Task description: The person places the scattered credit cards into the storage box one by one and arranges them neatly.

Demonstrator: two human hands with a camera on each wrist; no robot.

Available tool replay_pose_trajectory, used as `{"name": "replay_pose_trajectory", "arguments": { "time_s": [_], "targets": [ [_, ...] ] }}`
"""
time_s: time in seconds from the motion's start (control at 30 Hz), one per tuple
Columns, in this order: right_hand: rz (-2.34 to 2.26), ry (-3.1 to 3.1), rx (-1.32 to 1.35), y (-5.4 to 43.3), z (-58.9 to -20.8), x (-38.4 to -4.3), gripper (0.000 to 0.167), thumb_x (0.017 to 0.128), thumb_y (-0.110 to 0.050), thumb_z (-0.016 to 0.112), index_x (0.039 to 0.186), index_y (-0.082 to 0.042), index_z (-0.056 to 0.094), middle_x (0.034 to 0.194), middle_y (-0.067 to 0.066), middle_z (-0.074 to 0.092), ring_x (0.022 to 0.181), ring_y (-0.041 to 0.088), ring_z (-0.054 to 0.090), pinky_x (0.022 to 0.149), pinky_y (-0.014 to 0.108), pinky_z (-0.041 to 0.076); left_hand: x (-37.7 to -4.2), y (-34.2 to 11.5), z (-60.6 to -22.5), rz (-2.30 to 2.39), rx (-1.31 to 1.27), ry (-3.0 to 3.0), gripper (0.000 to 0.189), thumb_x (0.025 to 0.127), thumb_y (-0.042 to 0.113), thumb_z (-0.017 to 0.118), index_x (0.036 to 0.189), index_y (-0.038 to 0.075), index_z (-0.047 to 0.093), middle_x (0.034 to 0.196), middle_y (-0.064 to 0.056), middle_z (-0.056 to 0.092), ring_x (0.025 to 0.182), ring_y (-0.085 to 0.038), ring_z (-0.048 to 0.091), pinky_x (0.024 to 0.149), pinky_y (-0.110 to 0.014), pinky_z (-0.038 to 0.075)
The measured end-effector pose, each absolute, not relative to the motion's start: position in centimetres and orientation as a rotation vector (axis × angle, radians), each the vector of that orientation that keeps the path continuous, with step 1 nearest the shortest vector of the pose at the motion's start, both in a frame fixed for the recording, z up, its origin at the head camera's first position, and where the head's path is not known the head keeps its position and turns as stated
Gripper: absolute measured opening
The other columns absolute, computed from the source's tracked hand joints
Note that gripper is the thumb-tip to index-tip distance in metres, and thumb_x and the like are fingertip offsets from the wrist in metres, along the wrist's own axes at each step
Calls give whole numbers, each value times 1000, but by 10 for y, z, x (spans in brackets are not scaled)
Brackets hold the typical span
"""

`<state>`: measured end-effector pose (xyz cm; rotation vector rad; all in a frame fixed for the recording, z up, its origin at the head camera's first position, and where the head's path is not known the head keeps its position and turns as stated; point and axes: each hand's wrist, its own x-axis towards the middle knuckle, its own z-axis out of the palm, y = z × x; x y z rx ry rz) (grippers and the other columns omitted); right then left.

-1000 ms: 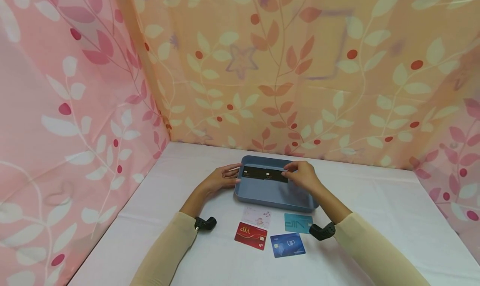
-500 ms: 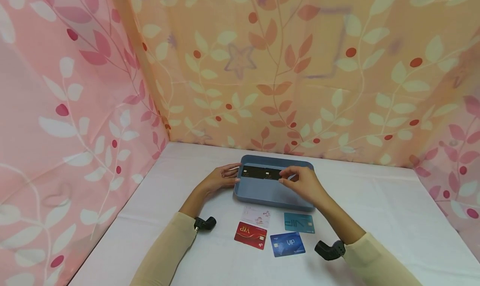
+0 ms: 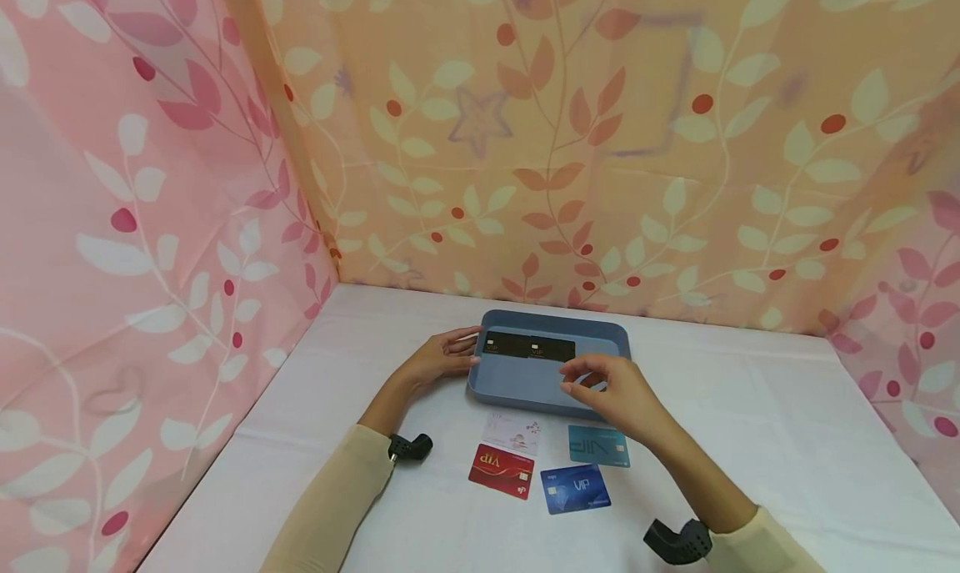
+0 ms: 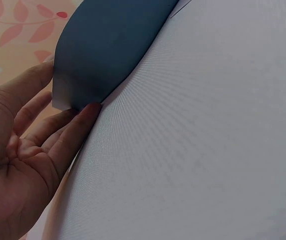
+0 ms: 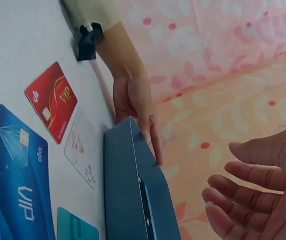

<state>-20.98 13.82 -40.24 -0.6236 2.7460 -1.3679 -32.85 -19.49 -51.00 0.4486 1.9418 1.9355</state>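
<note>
In the head view, a blue-grey tray [image 3: 521, 381] stands on the white cloth. Two black VIP cards, a left one [image 3: 507, 345] and a right one [image 3: 552, 349], lie end to end along the tray's far side. My left hand [image 3: 437, 359] rests its fingertips against the tray's left end, fingers fairly straight; the left wrist view shows them along the tray wall [image 4: 102, 45]. Over the tray's right front part hovers my right hand [image 3: 618, 394], its fingers loosely bent. Nothing sits between those fingers in the right wrist view.
Before the tray lie a pale floral card [image 3: 512, 434], a red VIP card [image 3: 501, 472], a blue VIP card [image 3: 576, 490] and a teal card [image 3: 597, 446]. Patterned curtains [image 3: 480, 139] close off the back and sides. Each wrist wears a black camera [image 3: 678, 542].
My right hand has let go of the right black card and drawn back toward the tray's right front. That card now lies level with the other. My left hand has stayed put.
</note>
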Motion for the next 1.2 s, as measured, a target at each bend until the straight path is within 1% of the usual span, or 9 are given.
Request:
{"name": "replay_pose_trajectory", "arguments": {
  "time_s": [0.1,0.3,0.5,0.67,0.73,0.9,1.03,1.2],
  "targets": [
    [-1377,2729,-636,140,-404,-203,22,91,-20,78,111,-11,75,102,0,75,89,18,67,70,26,59,-329,-195,-510,1931,445,1946,70,93,-1,71,156,7,41,158,-15,40,146,-29,38,99,-36,52],
    [-1348,2686,-664,141,-411,-191,22,91,-23,78,111,-13,75,101,-3,74,88,14,67,76,26,58,-331,-195,-511,1944,431,1933,70,93,-1,71,155,7,41,158,-16,40,146,-29,38,99,-35,53],
    [-1304,2615,-652,143,-417,-180,24,90,-23,80,111,-13,75,99,-1,73,86,16,66,74,28,58,-329,-194,-510,1926,437,1951,69,93,-1,71,155,8,42,158,-16,40,146,-29,38,100,-37,52],
    [-1247,2583,-708,147,-422,-175,25,89,-24,81,112,-18,75,100,2,73,84,14,66,72,28,57,-330,-195,-512,1936,435,1944,69,93,-1,71,155,8,42,158,-15,41,146,-28,39,99,-36,52],
    [-1230,2563,-752,149,-425,-174,25,88,-22,81,112,-18,75,101,4,73,83,13,66,71,28,57,-330,-195,-512,1942,433,1938,69,93,-1,71,155,8,42,158,-15,41,145,-28,39,99,-35,53],
    [-1176,2497,-883,154,-433,-172,31,86,-18,83,115,-12,74,105,6,74,84,11,65,72,30,58,-330,-195,-513,1941,429,1934,69,93,-1,71,155,9,42,158,-15,41,145,-28,40,99,-36,53],
    [-1071,2488,-961,157,-438,-170,35,85,-21,84,117,-10,74,108,2,74,87,11,66,74,29,58,-332,-195,-514,1935,425,1951,69,93,1,72,155,9,43,157,-14,42,145,-27,40,100,-36,52],
    [-870,2547,-998,156,-440,-167,37,83,-25,86,116,-14,75,107,-7,72,90,8,64,78,31,57,-331,-195,-513,1944,435,1935,69,94,0,71,156,7,41,157,-16,41,145,-28,40,99,-36,53]
  ]
}}
